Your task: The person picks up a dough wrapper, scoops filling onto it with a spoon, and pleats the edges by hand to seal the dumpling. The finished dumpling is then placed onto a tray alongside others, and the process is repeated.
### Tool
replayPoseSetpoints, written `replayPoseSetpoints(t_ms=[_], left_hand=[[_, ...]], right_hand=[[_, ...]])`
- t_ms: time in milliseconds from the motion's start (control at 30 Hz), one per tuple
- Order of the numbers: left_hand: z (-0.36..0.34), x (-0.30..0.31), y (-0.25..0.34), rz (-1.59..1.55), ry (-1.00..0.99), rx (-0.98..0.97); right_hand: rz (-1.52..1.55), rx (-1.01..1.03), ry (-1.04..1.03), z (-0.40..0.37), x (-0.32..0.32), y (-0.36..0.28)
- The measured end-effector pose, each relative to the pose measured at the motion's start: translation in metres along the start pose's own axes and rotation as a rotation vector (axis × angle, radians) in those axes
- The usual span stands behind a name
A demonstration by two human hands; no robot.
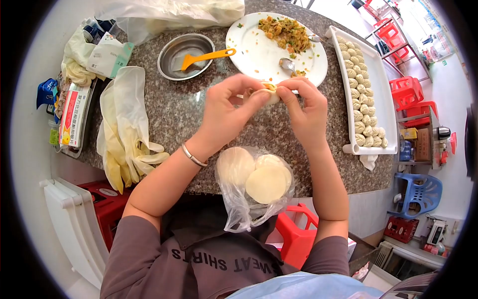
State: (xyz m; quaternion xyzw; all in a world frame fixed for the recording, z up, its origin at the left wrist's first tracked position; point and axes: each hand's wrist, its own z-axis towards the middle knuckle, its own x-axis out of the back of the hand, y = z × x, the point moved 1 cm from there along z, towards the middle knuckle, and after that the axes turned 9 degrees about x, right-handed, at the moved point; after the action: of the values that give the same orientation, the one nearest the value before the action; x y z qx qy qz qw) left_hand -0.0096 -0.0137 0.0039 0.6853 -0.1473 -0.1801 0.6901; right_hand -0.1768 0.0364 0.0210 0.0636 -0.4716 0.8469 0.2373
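Above the granite tabletop, my left hand (233, 100) and my right hand (304, 105) meet with fingertips closed on one small dumpling (270, 88). A bit of orange filling shows at its top, and its pleated edge is pinched between both hands. Nearer my body, an open plastic bag (234, 207) holds stacks of round dough wrappers (266, 184). Just beyond my hands is a white plate (244, 42) with chopped vegetable filling (286, 34) and a metal spoon (287, 64) resting on it.
A metal bowl (172, 45) with an orange-handled scraper (209, 56) stands left of the plate. Pale rubber gloves (132, 119) lie at the left. Rows of pleated dumplings (359, 94) fill part of a white tray (391, 119) along the right edge. Another plastic bag (169, 20) is at the back.
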Motion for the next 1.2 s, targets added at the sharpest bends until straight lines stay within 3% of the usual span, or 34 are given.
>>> replayPoseSetpoints(t_ms=[200, 300, 367, 400, 500, 533, 567, 800, 900, 1067, 1200], left_hand=[[0.003, -0.004, -0.001, -0.220, -0.001, -0.091], [0.004, 0.001, -0.002, -0.263, -0.095, -0.063], [0.003, 0.002, -0.004, -0.232, -0.116, -0.083], [0.003, 0.002, -0.004, -0.200, -0.139, -0.105], [0.004, 0.001, -0.008, -0.150, -0.094, -0.199], [0.003, 0.000, -0.007, -0.149, -0.094, -0.195], [0.002, -0.001, -0.005, -0.156, -0.063, -0.138], [0.002, 0.002, 0.002, -0.065, 0.011, -0.025], [0.004, -0.003, 0.003, -0.278, -0.016, -0.085], [0.002, 0.001, 0.000, -0.201, -0.105, -0.113], [0.001, -0.001, -0.003, -0.184, -0.104, -0.159]], right_hand=[[-0.095, 0.130, 0.033, 0.002, 0.000, -0.003], [-0.003, 0.046, 0.053, 0.003, 0.009, 0.001], [0.221, -0.242, -0.138, 0.004, 0.018, 0.009], [0.221, -0.245, -0.140, 0.004, 0.017, 0.009], [0.292, -0.226, -0.116, 0.004, 0.011, 0.008], [0.191, -0.109, -0.092, 0.004, 0.009, 0.008], [0.090, 0.007, -0.068, 0.003, 0.008, 0.007], [-0.129, 0.143, -0.060, 0.001, 0.001, -0.004], [-0.079, 0.100, 0.050, 0.001, 0.004, 0.001], [0.241, -0.190, -0.104, 0.006, 0.017, 0.006], [0.225, -0.160, -0.097, 0.003, 0.013, 0.005]])
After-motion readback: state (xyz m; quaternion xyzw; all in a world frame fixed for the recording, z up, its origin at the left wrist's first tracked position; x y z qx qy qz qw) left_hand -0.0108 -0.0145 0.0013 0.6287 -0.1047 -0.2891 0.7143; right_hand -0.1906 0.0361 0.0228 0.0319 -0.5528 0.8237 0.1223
